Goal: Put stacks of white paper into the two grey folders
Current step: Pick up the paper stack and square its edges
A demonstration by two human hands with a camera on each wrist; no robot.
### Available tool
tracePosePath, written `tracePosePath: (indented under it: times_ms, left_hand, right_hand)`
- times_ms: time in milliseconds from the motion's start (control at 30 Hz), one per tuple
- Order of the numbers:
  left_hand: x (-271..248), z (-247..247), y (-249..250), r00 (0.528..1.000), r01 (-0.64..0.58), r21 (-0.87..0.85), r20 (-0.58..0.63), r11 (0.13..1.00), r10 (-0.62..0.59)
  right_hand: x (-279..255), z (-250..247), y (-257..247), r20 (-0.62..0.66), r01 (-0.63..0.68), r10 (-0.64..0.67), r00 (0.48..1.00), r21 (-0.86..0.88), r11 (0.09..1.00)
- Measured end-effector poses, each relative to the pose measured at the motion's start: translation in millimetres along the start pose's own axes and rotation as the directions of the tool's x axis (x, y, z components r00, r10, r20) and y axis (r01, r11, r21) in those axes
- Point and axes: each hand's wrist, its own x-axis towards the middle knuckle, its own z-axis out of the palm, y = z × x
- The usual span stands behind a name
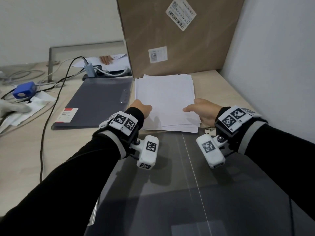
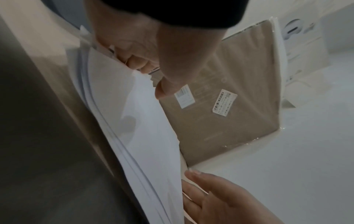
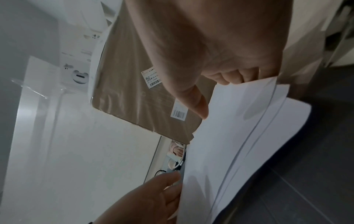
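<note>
A stack of white paper lies in the middle of the desk, its sheets slightly fanned. My left hand grips its left edge and my right hand grips its right edge. In the left wrist view my left hand has its thumb over the paper and its fingers curled beneath. The right wrist view shows the same hold by my right hand on the paper. One grey folder lies closed to the left of the stack. A second grey folder lies open under my forearms.
A tall cardboard box stands right behind the paper, and a white wall closes the right side. Cables, a blue device and crumpled white sheets crowd the desk's left. Another person's hand shows behind the divider.
</note>
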Motion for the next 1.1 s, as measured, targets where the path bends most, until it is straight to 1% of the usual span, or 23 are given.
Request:
tracePosePath:
  times_ms: [67, 133, 200, 233, 300, 367, 400, 433, 467, 533, 600, 667, 733, 800, 833, 900, 933, 1000, 1100]
  left_hand:
    - [2, 0, 0, 1.0, -0.004, -0.045, -0.017, 0.999, 0.003]
    - [5, -2, 0, 0.998, -0.003, -0.127, -0.055, 0.992, -0.004]
    - [9, -6, -2, 0.994, 0.027, -0.19, -0.099, 0.981, -0.047]
    - [11, -9, -2, 0.992, 0.049, -0.198, -0.103, 0.979, -0.071]
    - [10, -13, -1, 0.989, 0.117, -0.183, -0.072, 0.976, -0.132]
    - [10, -15, -5, 0.988, 0.129, -0.179, -0.055, 0.975, -0.141]
    - [7, -16, -3, 0.989, 0.129, -0.183, -0.054, 0.975, -0.141]
    - [7, -17, -3, 0.992, 0.11, -0.131, -0.043, 0.985, -0.117]
    - [7, -18, -3, 0.997, 0.061, -0.053, -0.05, 0.997, -0.064]
    - [7, -19, -6, 0.998, 0.05, -0.102, -0.035, 0.994, -0.054]
    - [6, -21, -16, 0.998, -0.028, -0.134, -0.065, 0.991, 0.019]
    - [2, -23, -22, 0.994, -0.068, -0.239, -0.099, 0.969, 0.045]
    - [-6, -28, -32, 0.986, -0.133, -0.335, -0.141, 0.933, 0.09]
    - [-19, -33, -42, 0.982, -0.179, -0.407, -0.126, 0.896, 0.139]
    - [-24, -36, -48, 0.982, -0.19, -0.461, -0.108, 0.867, 0.158]
    - [-36, -42, -57, 0.977, -0.206, -0.548, -0.071, 0.811, 0.201]
    - [-43, -45, -59, 0.972, -0.218, -0.582, -0.06, 0.783, 0.226]
    - [-55, -53, -60, 0.963, -0.225, -0.63, -0.028, 0.743, 0.269]
    - [-71, -63, -51, 0.953, -0.254, -0.637, -0.037, 0.728, 0.301]
  right_hand:
    - [-2, 0, 0, 0.023, 0.012, -0.012, 1.0, 0.003, 1.0]
    - [-1, -2, 3, 0.033, 0.014, -0.013, 0.999, -0.035, 0.999]
    - [7, -3, 9, 0.039, 0.026, -0.025, 0.999, -0.029, 0.999]
    - [17, -5, 15, 0.044, 0.036, -0.034, 0.998, -0.034, 0.999]
    - [36, -9, 27, 0.042, 0.072, -0.069, 0.997, -0.08, 0.994]
    - [50, -10, 34, 0.035, 0.081, -0.077, 0.996, -0.15, 0.985]
    - [45, -9, 32, 0.022, 0.085, -0.082, 0.996, -0.178, 0.98]
    - [36, -6, 27, -0.005, 0.083, -0.085, 0.996, -0.202, 0.976]
    - [14, -1, 16, -0.031, 0.082, -0.091, 0.995, -0.222, 0.971]
    - [-4, 4, 8, -0.071, 0.077, -0.098, 0.993, -0.253, 0.964]
    - [-6, 5, 7, -0.114, 0.091, -0.123, 0.986, -0.254, 0.963]
    - [-11, 0, 3, -0.139, 0.116, -0.148, 0.979, -0.21, 0.971]
    - [-19, -7, -4, -0.158, 0.137, -0.155, 0.975, -0.119, 0.983]
    - [-32, -15, -12, -0.146, 0.163, -0.156, 0.977, 0.033, 0.986]
    - [-39, -19, -17, -0.117, 0.176, -0.159, 0.98, 0.145, 0.974]
    - [-58, -28, -29, -0.045, 0.192, -0.188, 0.981, 0.342, 0.92]
    - [-67, -32, -34, -0.037, 0.21, -0.213, 0.976, 0.405, 0.89]
    - [-83, -38, -42, -0.084, 0.272, -0.264, 0.961, 0.461, 0.845]
    - [-106, -35, -50, -0.201, 0.414, -0.362, 0.91, 0.433, 0.801]
